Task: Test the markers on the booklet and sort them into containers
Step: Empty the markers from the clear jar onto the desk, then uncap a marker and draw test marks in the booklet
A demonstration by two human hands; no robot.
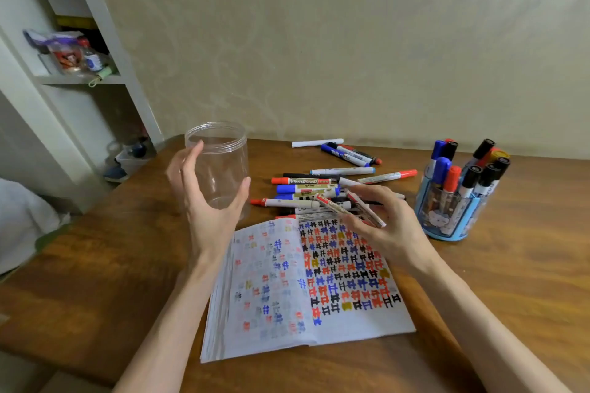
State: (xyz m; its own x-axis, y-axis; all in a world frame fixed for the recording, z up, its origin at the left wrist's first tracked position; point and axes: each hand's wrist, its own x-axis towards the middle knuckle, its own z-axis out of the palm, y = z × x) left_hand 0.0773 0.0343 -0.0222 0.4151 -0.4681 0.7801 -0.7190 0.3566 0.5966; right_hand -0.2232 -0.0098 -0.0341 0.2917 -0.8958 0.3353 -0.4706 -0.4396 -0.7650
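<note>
An open booklet (306,284) lies on the wooden table, its right page full of red, blue, black and yellow test marks. My left hand (207,198) grips an empty clear plastic jar (220,166) at the booklet's far left, thumb on the right side and fingers on the left. My right hand (383,223) holds two markers (351,209) above the booklet's top edge, their shafts pointing left. A pile of loose markers (306,190) lies just beyond the booklet. A blue pen holder (447,210) at the right contains several capped markers.
More markers (351,153) and a white one (316,142) lie near the wall at the table's back. A white shelf unit (79,73) with clutter stands to the left. The table's left edge drops off beside the jar.
</note>
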